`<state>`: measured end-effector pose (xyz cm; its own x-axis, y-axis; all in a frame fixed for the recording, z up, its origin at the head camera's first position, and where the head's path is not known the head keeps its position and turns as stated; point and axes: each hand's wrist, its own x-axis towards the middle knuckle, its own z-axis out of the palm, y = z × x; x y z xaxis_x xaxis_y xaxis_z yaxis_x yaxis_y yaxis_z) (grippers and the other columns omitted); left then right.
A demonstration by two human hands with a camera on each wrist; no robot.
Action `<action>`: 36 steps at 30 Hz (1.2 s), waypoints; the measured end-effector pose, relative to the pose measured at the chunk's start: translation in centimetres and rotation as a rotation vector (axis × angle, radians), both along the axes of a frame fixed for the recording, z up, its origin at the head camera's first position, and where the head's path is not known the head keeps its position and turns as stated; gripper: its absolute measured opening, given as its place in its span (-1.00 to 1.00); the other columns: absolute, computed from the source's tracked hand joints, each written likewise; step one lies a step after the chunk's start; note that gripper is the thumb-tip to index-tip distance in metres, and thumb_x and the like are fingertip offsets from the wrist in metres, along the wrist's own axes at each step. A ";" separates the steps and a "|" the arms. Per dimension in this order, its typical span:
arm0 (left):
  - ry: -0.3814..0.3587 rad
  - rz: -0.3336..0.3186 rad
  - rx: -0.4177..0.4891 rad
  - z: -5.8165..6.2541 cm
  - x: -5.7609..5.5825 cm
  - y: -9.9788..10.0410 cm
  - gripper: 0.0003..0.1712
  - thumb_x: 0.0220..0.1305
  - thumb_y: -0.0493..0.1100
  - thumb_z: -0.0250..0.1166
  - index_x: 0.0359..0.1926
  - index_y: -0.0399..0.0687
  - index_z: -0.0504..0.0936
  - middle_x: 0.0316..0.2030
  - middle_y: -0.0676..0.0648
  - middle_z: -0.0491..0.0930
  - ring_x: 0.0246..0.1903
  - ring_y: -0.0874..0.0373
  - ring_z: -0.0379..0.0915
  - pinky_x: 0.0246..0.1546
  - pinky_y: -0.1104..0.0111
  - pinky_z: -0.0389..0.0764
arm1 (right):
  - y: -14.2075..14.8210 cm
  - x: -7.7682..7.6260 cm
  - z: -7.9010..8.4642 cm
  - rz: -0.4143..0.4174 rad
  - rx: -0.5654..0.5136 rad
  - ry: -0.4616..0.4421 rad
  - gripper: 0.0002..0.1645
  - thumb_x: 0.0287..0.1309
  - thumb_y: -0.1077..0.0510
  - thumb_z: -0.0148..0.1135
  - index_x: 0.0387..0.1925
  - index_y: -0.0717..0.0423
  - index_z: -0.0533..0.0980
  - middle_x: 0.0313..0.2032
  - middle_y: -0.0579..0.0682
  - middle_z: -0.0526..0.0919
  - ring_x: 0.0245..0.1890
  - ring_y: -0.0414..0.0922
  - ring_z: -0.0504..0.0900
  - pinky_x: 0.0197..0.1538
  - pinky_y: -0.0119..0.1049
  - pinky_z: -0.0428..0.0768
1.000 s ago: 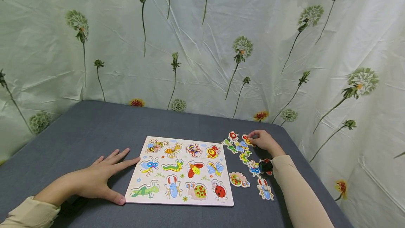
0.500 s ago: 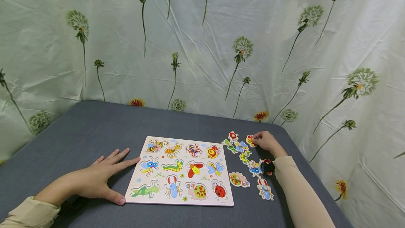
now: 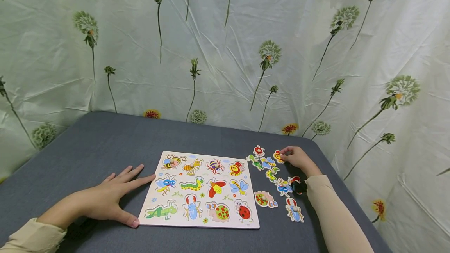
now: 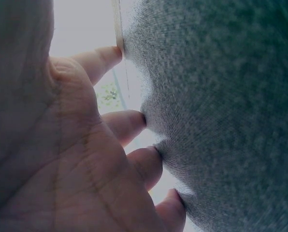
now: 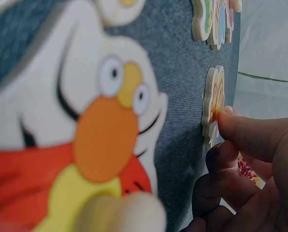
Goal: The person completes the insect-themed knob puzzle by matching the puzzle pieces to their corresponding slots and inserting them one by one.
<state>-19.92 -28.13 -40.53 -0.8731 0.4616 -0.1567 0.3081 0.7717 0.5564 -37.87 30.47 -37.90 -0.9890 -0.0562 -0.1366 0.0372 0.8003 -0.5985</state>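
A pale wooden puzzle board (image 3: 207,225) printed with insects lies on the table. My left hand (image 3: 105,198) is spread flat on the cloth at its left side, thumb and forefinger touching the board's edge. In the left wrist view, the fingertips press the grey cloth. At the far right, my right hand (image 3: 299,158) pinches the knob of a red and yellow butterfly puzzle piece (image 3: 277,156), which stands on or just over the cloth. The thumb (image 5: 245,133) shows at that piece in the right wrist view; the forefinger's tip is hidden there.
Several loose knobbed pieces lie right of the board, among them a caterpillar piece (image 3: 272,174), a snail piece (image 3: 265,199), a stag beetle piece (image 3: 294,210) and a ladybird piece (image 3: 259,151). A flowered curtain (image 3: 225,69) hangs behind the grey table (image 3: 116,136).
My right hand has shifted the butterfly piece slightly to the right, away from the blue-winged piece, then stayed almost still. My left hand and the board have not moved.
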 end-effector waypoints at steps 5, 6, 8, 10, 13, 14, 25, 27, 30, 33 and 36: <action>-0.001 0.002 0.005 0.0 0.0 0.0 0.34 -0.03 0.39 0.65 0.70 0.28 0.20 0.70 -0.46 -0.16 0.60 -0.70 -0.41 0.35 -0.65 -0.31 | 0.2 0.1 -0.2 0.000 -0.025 -0.003 -0.68 0.56 0.17 0.22 0.13 0.33 0.61 -0.27 0.07 0.57 -0.31 -0.05 0.45 -0.21 -0.24 0.41; 0.001 0.002 0.005 0.0 0.0 0.0 0.34 -0.03 0.39 0.65 0.70 0.28 0.20 0.70 -0.46 -0.16 0.60 -0.70 -0.41 0.35 -0.65 -0.31 | 0.2 0.1 -0.2 -0.003 -0.029 -0.003 -0.68 0.56 0.17 0.21 0.13 0.33 0.61 -0.27 0.07 0.58 -0.30 -0.05 0.45 -0.21 -0.24 0.41; 0.004 0.001 0.006 -0.1 0.0 -0.1 0.33 -0.03 0.39 0.65 0.70 0.28 0.20 0.70 -0.46 -0.15 0.60 -0.70 -0.40 0.35 -0.65 -0.31 | 0.2 0.1 -0.3 -0.004 -0.032 0.003 -0.68 0.56 0.17 0.21 0.14 0.34 0.61 -0.27 0.07 0.59 -0.30 -0.05 0.46 -0.20 -0.24 0.41; 0.009 -0.001 0.007 -0.1 0.0 -0.1 0.34 -0.03 0.40 0.65 0.70 0.28 0.20 0.70 -0.46 -0.15 0.60 -0.70 -0.40 0.35 -0.66 -0.31 | 0.2 0.1 -0.3 0.000 -0.023 0.012 -0.67 0.56 0.18 0.21 0.14 0.36 0.62 -0.27 0.07 0.60 -0.31 -0.06 0.45 -0.21 -0.24 0.41; 0.010 -0.006 0.010 -0.1 0.0 -0.1 0.32 -0.02 0.39 0.65 0.70 0.29 0.20 0.70 -0.46 -0.15 0.60 -0.70 -0.40 0.34 -0.66 -0.31 | 0.3 0.0 -0.4 0.003 -0.003 0.025 -0.65 0.55 0.18 0.22 0.15 0.39 0.63 -0.29 0.08 0.60 -0.34 -0.07 0.43 -0.23 -0.25 0.39; 0.009 -0.007 0.011 -0.1 0.0 -0.1 0.32 -0.01 0.39 0.65 0.70 0.30 0.20 0.70 -0.45 -0.15 0.60 -0.70 -0.40 0.34 -0.66 -0.31 | 0.3 0.0 -0.5 -0.001 0.002 0.028 -0.65 0.55 0.18 0.22 0.15 0.39 0.64 -0.29 0.07 0.61 -0.34 -0.08 0.42 -0.23 -0.25 0.38; -0.001 -0.012 0.012 -0.2 0.0 -0.2 0.30 0.02 0.39 0.64 0.70 0.31 0.19 0.70 -0.46 -0.16 0.60 -0.71 -0.40 0.33 -0.67 -0.30 | 0.4 0.0 -0.8 -0.020 -0.003 0.043 -0.62 0.56 0.17 0.20 0.14 0.44 0.63 -0.30 0.06 0.66 -0.40 -0.13 0.44 -0.29 -0.28 0.40; 0.002 -0.011 0.008 -0.2 0.0 -0.2 0.30 0.02 0.39 0.63 0.70 0.31 0.19 0.70 -0.46 -0.15 0.60 -0.71 -0.39 0.33 -0.67 -0.30 | 0.4 0.2 -0.8 -0.020 -0.010 0.046 -0.62 0.57 0.17 0.19 0.13 0.44 0.64 -0.27 0.07 0.68 -0.39 -0.13 0.44 -0.28 -0.27 0.41; 0.005 -0.010 0.004 -0.2 0.1 -0.2 0.30 0.02 0.40 0.63 0.70 0.31 0.19 0.70 -0.46 -0.15 0.60 -0.71 -0.39 0.33 -0.67 -0.29 | 0.2 0.5 -0.7 -0.021 -0.017 0.049 -0.63 0.58 0.17 0.19 0.12 0.44 0.64 -0.24 0.10 0.70 -0.37 -0.12 0.46 -0.28 -0.26 0.42; 0.008 -0.011 0.003 -0.2 0.1 -0.2 0.30 0.01 0.40 0.63 0.70 0.31 0.19 0.70 -0.46 -0.15 0.60 -0.71 -0.38 0.33 -0.68 -0.29 | -0.1 0.9 -0.3 -0.026 -0.030 0.054 -0.63 0.57 0.17 0.21 0.12 0.43 0.64 -0.20 0.15 0.71 -0.34 -0.10 0.47 -0.26 -0.26 0.43; 0.005 -0.011 0.008 -0.1 0.1 -0.1 0.31 0.01 0.39 0.63 0.70 0.30 0.19 0.70 -0.46 -0.15 0.60 -0.71 -0.39 0.33 -0.67 -0.30 | -0.5 1.4 0.1 -0.017 -0.042 0.054 -0.63 0.56 0.16 0.23 0.12 0.42 0.65 -0.13 0.18 0.73 -0.28 -0.08 0.49 -0.22 -0.27 0.45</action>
<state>-19.84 -28.28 -40.67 -0.8689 0.4723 -0.1481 0.3194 0.7636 0.5611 -36.45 30.00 -37.82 -0.9958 -0.0436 -0.0805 0.0173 0.7737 -0.6333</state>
